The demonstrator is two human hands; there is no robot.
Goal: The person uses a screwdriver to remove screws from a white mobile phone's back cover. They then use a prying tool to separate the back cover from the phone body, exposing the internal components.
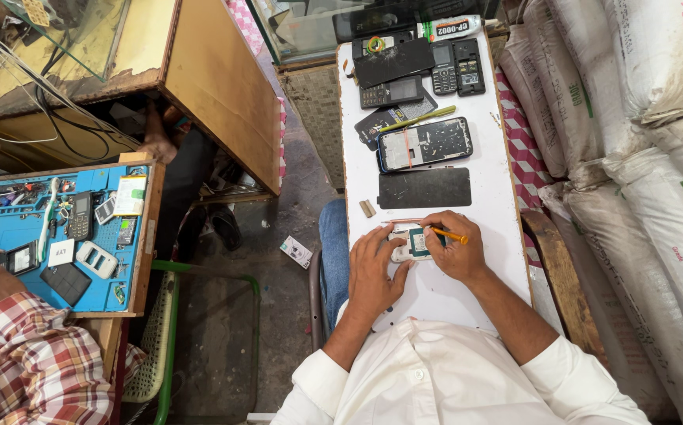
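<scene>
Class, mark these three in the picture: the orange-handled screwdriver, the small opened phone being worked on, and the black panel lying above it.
Screwdriver (450,234), head view, orange handle.
Opened phone (412,244), head view, exposed board.
Black panel (424,189), head view, middle of its face.

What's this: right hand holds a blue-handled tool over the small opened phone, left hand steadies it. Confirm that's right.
Not quite. In the head view the tool in the right hand has an orange-yellow handle, not blue. The rest stands: its tip is over the small opened phone, and the left hand steadies it on the white board.
</scene>
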